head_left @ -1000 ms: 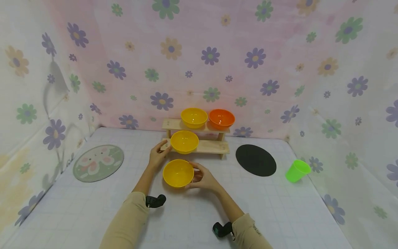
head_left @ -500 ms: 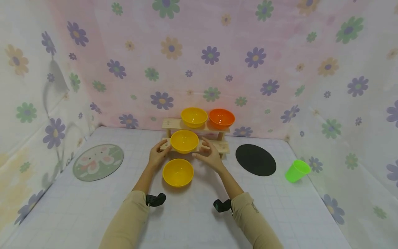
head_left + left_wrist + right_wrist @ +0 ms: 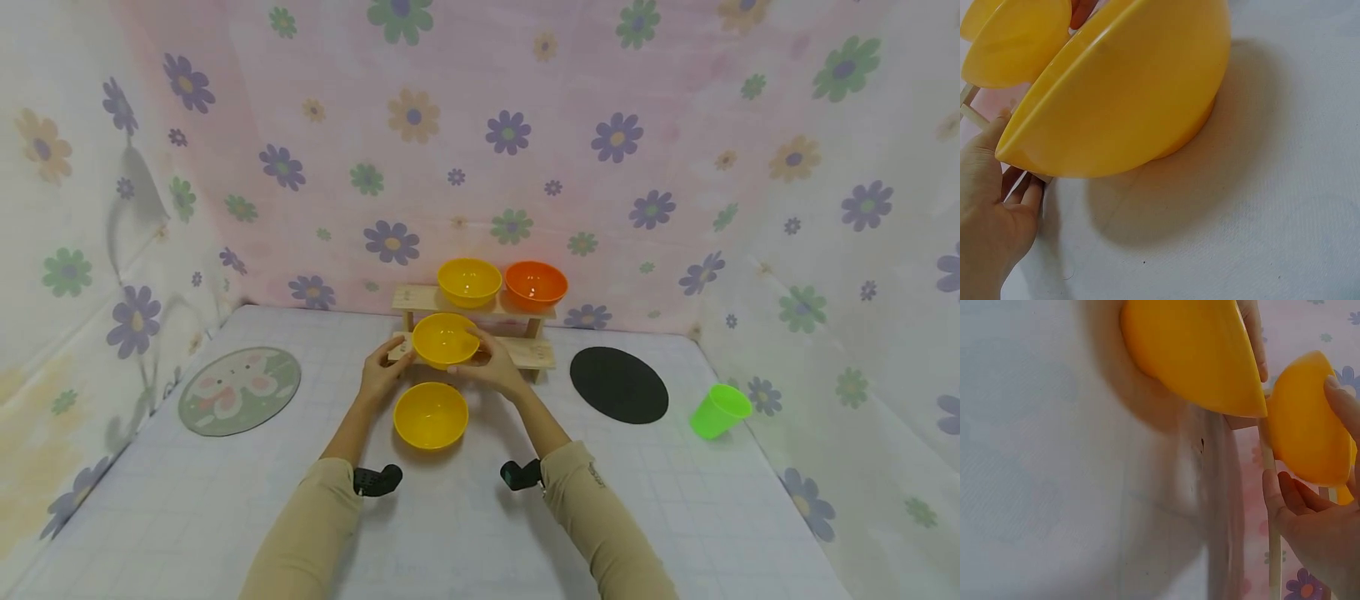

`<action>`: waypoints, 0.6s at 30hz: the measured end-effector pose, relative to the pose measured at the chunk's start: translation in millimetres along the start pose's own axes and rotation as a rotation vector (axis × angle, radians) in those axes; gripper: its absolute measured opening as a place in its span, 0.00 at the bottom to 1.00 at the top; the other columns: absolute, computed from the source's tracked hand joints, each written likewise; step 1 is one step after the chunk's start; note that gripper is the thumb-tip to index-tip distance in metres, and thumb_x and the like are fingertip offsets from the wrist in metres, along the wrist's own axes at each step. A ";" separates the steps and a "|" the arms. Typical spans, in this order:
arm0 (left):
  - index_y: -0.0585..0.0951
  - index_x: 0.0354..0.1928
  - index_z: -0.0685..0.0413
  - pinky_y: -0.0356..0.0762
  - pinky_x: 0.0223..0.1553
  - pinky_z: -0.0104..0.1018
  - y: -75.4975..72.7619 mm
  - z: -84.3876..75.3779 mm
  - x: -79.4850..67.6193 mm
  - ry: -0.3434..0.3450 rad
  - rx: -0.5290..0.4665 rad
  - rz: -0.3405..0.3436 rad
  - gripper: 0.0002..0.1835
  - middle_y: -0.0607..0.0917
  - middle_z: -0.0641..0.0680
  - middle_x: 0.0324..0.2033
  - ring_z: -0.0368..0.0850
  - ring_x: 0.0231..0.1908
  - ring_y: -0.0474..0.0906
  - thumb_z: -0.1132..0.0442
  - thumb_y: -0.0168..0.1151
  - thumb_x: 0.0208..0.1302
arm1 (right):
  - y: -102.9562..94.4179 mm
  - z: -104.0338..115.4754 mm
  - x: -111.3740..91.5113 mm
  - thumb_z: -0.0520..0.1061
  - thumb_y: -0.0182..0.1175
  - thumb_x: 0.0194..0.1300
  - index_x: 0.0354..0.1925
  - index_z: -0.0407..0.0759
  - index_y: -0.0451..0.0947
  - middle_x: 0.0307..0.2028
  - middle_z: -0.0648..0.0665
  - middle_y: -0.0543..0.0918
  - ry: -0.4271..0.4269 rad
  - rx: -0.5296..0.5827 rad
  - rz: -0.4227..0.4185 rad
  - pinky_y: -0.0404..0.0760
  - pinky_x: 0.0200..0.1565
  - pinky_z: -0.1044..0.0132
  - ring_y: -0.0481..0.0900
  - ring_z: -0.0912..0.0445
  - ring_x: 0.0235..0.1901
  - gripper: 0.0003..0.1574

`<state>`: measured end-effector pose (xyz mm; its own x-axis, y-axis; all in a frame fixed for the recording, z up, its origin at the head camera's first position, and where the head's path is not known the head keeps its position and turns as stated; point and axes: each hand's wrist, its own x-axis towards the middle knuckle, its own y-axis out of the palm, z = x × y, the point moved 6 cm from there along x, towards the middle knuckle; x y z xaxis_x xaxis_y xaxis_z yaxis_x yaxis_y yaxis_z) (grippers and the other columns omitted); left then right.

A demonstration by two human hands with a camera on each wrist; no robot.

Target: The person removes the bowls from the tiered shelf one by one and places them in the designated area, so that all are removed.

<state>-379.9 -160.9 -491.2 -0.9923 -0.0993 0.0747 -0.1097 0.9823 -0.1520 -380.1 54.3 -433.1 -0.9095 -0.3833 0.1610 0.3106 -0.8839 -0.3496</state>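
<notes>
A round printed mat [image 3: 240, 392] lay at the left. My left hand [image 3: 384, 373] was at the left end of the wooden shelf [image 3: 531, 353], touching it; whether the fingers gripped the wood I couldn't tell. A bit right, on the table, sat the near yellow bowl [image 3: 431, 417]; just beyond it was the middle yellow bowl [image 3: 438, 337], at the lower board, and behind that the upper yellow bowl [image 3: 468, 282]. My right hand [image 3: 491, 367] pinched the middle one by its right side, a finger at the rim and the thumb low. I judged it light and stiff, probably plastic, its glossy wall apt to slip, so rim and underside seemed the surest hold. Farther right came the orange bowl [image 3: 536, 285] on the upper board, a black mat [image 3: 618, 385] and a green cup [image 3: 720, 411].
</notes>
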 end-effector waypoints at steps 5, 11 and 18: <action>0.68 0.65 0.56 0.74 0.33 0.25 1.1 -2.1 -1.3 -0.001 0.004 -0.005 0.29 0.73 0.62 0.59 0.49 0.41 0.77 0.56 0.61 0.64 | 0.8 10.6 -2.2 0.42 0.68 0.55 0.67 0.36 0.61 0.63 0.35 0.68 0.015 -0.037 0.046 0.67 0.62 0.53 0.69 0.43 0.58 0.45; 0.68 0.66 0.57 0.74 0.34 0.25 0.9 -1.3 -0.4 -0.003 0.007 -0.005 0.31 0.74 0.64 0.58 0.50 0.42 0.77 0.54 0.62 0.64 | 0.2 36.7 -14.0 0.37 0.65 0.56 0.69 0.28 0.52 0.64 0.28 0.64 0.029 -0.008 0.070 0.65 0.63 0.52 0.66 0.38 0.61 0.48; 0.68 0.65 0.58 0.75 0.32 0.26 0.9 -3.3 -1.9 0.015 0.003 -0.011 0.29 0.73 0.63 0.60 0.42 0.37 0.78 0.57 0.61 0.64 | 1.3 4.8 -4.2 0.40 0.69 0.55 0.72 0.39 0.51 0.66 0.35 0.63 0.013 0.060 0.026 0.69 0.60 0.56 0.67 0.44 0.60 0.53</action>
<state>-377.9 -159.3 -488.2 -0.9900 -0.1073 0.0912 -0.1205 0.9806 -0.1544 -374.5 53.4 -429.8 -0.9042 -0.4034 0.1405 0.3499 -0.8881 -0.2979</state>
